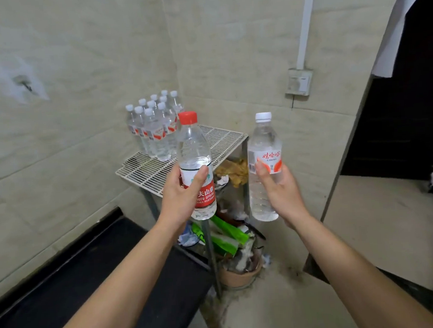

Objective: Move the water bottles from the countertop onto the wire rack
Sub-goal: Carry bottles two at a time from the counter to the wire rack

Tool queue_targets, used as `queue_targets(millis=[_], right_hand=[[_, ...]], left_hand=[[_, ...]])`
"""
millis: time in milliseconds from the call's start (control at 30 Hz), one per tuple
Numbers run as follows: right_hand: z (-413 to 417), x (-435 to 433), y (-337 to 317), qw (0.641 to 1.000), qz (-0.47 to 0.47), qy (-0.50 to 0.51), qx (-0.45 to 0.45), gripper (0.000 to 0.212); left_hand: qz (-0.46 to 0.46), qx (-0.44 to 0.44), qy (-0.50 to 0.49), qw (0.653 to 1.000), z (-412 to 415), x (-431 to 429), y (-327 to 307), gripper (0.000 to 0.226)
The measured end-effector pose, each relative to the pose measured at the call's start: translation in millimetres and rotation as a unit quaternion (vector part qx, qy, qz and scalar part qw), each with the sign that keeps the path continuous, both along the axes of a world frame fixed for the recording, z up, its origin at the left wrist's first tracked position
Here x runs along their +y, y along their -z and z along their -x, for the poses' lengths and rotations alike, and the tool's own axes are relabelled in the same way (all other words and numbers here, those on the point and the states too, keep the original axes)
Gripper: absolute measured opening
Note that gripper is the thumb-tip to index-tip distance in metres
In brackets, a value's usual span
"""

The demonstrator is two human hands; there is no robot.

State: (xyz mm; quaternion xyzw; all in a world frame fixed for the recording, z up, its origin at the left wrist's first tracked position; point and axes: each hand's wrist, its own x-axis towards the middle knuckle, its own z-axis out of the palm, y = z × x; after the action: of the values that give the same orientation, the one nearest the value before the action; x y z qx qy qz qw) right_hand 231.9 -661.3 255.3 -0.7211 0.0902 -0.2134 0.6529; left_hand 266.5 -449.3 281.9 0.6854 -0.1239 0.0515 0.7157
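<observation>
Left hand [183, 195] and right hand [279, 185] each grip one bottle

Seen from the head camera, the left fingers wrap the red-capped bottle [193, 150] at its label, and the right fingers wrap the white-capped bottle [263, 140]. Both bottles are upright in the air, in front of the wire rack [145, 172]. This looks like the carrying step. Next, I think, each bottle must go down on the free front grid, without knocking the group of bottles [155, 132] standing at the back. The dark countertop [90, 273] lies below the left arm. Under the rack sits a bin of rubbish [240, 276]
</observation>
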Motion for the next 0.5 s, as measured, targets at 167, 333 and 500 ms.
queue_targets(millis=[167,333,500], right_hand=[[-90,-19,5,0.998,0.044,-0.034,0.006,0.036],[-204,-32,-5,0.993,0.102,-0.055,0.015,0.027],[-311,-37,-25,0.988,0.13,-0.079,0.034,0.044]], left_hand=[[0.012,-0.007,-0.049,0.999,-89,-24,10,0.025],[0.025,0.004,-0.086,0.996,-207,-35,16,0.023],[0.02,0.023,-0.123,0.992,-302,-35,15,0.041]])
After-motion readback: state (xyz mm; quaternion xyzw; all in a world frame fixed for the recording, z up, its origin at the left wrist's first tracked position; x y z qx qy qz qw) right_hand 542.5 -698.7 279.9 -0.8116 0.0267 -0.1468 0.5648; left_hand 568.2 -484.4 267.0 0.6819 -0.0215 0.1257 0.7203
